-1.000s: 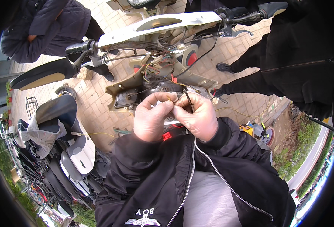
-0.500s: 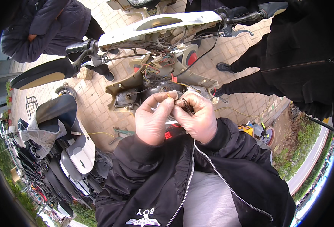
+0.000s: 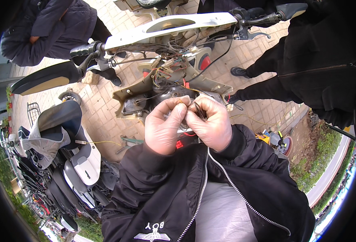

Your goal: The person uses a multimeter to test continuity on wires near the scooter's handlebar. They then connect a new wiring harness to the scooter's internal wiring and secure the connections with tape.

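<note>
My left hand (image 3: 163,128), in a thin pale glove, is closed with thumb and forefinger pinched. A tiny yellowish bit shows at its fingertips, too small to name. My right hand (image 3: 212,126), gloved the same way, pinches a thin dark wire (image 3: 199,111) that loops between its fingers. The two sets of fingertips nearly meet in front of my chest. Beyond them stands a scooter with its front panel off. Its bundle of coloured wires (image 3: 164,68) hangs exposed below the white handlebar cover (image 3: 166,27).
Two people stand close by, one in a dark padded jacket (image 3: 51,30) at far left, one in black trousers (image 3: 262,86) at right. Pliers with green handles (image 3: 132,140) lie on the paving. A yellow tool (image 3: 262,138) is at right, parked scooters (image 3: 85,165) at left.
Both hands have shifted very slightly, their fingertips still together. The dark wire stays in the right hand.
</note>
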The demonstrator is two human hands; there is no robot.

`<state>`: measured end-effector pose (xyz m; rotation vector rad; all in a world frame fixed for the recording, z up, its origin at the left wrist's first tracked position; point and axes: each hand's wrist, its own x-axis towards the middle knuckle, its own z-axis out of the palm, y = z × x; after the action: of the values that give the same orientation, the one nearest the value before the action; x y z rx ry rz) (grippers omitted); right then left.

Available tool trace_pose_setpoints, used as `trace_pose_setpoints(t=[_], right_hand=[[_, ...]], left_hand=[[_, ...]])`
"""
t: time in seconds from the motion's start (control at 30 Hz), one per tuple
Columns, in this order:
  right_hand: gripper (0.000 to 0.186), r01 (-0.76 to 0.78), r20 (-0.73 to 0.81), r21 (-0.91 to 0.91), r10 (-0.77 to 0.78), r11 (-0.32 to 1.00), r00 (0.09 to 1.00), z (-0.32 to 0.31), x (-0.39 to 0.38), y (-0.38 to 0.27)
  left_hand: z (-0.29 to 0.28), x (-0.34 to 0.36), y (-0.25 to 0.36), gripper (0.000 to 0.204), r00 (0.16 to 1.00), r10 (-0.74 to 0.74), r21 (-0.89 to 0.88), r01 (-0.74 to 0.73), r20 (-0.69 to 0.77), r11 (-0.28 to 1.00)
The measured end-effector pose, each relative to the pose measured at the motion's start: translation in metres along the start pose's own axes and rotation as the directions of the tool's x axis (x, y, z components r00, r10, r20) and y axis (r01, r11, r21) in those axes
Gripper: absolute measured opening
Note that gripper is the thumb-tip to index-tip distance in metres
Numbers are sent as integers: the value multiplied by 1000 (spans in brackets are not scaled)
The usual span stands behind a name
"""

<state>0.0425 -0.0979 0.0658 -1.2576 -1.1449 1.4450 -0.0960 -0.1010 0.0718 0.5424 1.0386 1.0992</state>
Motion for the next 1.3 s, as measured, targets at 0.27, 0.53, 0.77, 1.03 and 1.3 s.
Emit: trace_pose_setpoints(t=[0.27,0.53,0.77,1.03,1.3], right_hand=[[11,10,17,-89,-8,996,1000,-1,3,-1],[8,-223,19,177,223,959,975,0,8,-1],[3,135,75,-76,-130,988,989,-8,7,-4],[11,-130,361,-79,149,988,920,-15,13,-18],[18,-164,409,-234,250,958,877,-18,22,-30]], left_hand=[[-3,3,6,20,998,-49,27,48,28,998],[-16,9,15,39,981,-157,-107,169,113,980],[-27,11,17,48,987,-154,-98,157,37,983],[-27,12,19,46,980,-181,-102,189,78,977],[-22,10,25,44,980,-199,-8,199,13,980]])
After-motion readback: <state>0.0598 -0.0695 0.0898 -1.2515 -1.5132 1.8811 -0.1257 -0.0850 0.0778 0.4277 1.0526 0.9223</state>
